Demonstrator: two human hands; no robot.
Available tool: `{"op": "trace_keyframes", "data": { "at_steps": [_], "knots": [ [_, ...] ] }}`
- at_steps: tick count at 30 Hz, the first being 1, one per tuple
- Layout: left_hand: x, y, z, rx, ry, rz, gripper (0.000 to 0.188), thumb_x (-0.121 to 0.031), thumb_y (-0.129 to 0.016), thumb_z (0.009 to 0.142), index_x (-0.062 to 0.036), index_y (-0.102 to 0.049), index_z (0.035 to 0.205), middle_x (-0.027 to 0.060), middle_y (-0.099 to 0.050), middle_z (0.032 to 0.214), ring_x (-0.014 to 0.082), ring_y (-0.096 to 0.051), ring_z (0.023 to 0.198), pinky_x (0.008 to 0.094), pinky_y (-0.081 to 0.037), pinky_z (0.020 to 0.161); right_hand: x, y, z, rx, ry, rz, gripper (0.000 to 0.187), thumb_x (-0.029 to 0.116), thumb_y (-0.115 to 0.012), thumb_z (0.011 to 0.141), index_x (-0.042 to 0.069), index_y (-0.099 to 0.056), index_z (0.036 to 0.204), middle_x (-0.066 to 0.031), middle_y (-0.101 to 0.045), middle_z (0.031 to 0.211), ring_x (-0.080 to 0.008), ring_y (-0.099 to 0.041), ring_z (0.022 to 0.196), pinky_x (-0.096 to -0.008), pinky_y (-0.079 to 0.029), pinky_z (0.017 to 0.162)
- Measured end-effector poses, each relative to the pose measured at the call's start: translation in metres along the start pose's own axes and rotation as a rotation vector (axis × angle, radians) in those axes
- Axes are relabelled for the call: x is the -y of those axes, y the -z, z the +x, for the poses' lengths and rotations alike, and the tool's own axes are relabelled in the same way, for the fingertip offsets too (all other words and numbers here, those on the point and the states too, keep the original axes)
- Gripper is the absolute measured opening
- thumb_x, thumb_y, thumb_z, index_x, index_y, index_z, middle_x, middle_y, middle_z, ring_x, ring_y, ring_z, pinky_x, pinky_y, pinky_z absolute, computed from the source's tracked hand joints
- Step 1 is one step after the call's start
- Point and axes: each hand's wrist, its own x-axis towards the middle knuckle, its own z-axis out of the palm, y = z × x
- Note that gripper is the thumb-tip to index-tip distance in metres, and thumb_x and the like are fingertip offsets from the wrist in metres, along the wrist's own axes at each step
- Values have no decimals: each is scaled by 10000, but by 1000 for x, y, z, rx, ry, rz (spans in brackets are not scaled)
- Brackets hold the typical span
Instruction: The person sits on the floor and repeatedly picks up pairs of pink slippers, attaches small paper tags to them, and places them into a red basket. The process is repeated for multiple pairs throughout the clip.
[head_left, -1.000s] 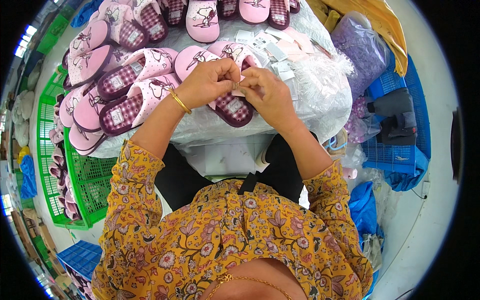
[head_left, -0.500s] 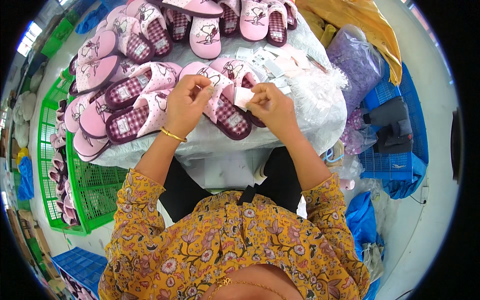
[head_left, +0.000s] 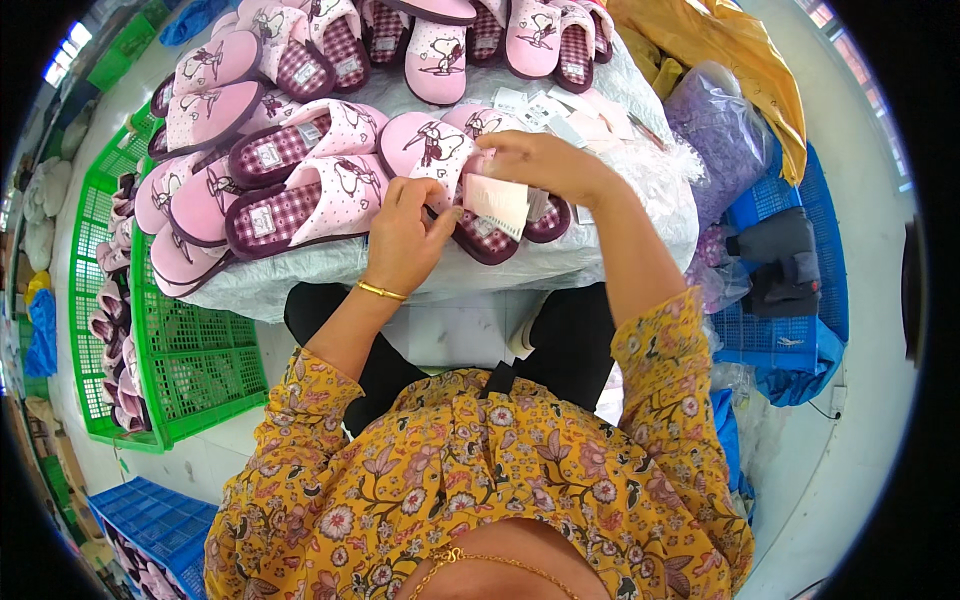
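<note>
A pink slipper (head_left: 425, 145) with a printed dog figure and a dark checked insole lies in front of me on the table. My left hand (head_left: 405, 235) is closed on its near left edge. At the slipper's opening, my right hand (head_left: 550, 162) has its fingers pinched together at the upper end of a pale pink paper tag (head_left: 497, 203). That tag hangs over the insole, with a greyish tag (head_left: 537, 204) beside it. The exact grip point is partly hidden. Below and right of the right hand shows the toe-free end of a second slipper (head_left: 549, 224).
More pink slippers (head_left: 290, 215) crowd the table's left and far sides. Loose paper tags (head_left: 570, 115) lie beyond my right hand on the plastic-covered table (head_left: 655, 220). A green basket (head_left: 205, 380) stands left, a blue basket (head_left: 760, 335) right, near a bag of purple material (head_left: 715, 125).
My right hand has moved up and left to the slipper's opening, with the tag now over the insole. My left hand has moved down and right onto the slipper's edge. The view has shifted slightly.
</note>
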Motion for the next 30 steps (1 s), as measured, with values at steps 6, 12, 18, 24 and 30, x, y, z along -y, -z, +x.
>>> {"op": "trace_keyframes", "data": {
  "at_steps": [6, 12, 18, 24, 30],
  "knots": [
    [5, -11, 7, -63, 20, 97, 278, -156, -695, 842, -47, -536, 1042, 122, -585, 859, 285, -576, 655, 384, -490, 642, -13, 23, -1, 63, -40, 86, 499, 174, -674, 878, 50, -551, 1346, -69, -648, 1064, -143, -624, 917, -299, -514, 808],
    [21, -20, 0, -147, -37, 46, 174, -52, -573, 880, -45, -495, 1036, 165, -625, 823, 390, -634, 700, 465, -504, 614, -1, -16, 11, -167, 18, -516, 460, 292, -707, 842, 68, -610, 1231, -93, -665, 912, -167, -634, 779, -291, -516, 706],
    [13, -18, -2, -112, 1, -74, 172, -92, -587, 903, -42, -507, 1047, 153, -621, 783, 324, -636, 678, 414, -494, 607, -28, -33, 28, -454, 156, -724, 479, 370, -685, 838, 51, -626, 1191, -122, -691, 897, -260, -646, 751, -386, -512, 713],
    [16, -22, 5, -55, 79, 240, 279, -169, -657, 860, -39, -518, 1064, 93, -593, 677, 265, -596, 581, 395, -483, 574, -11, -25, -19, -653, 48, -302, 217, 116, -676, 833, 80, -702, 1045, -119, -681, 741, -205, -632, 633, -341, -497, 615],
    [5, -7, -7, -212, -33, -10, 196, -65, -627, 852, -41, -544, 1029, 107, -601, 685, 302, -603, 563, 392, -478, 527, -29, -28, -31, -1119, 378, -453, 167, 70, -665, 835, 59, -688, 1000, -107, -701, 880, -218, -635, 655, -329, -510, 644]
  ]
}}
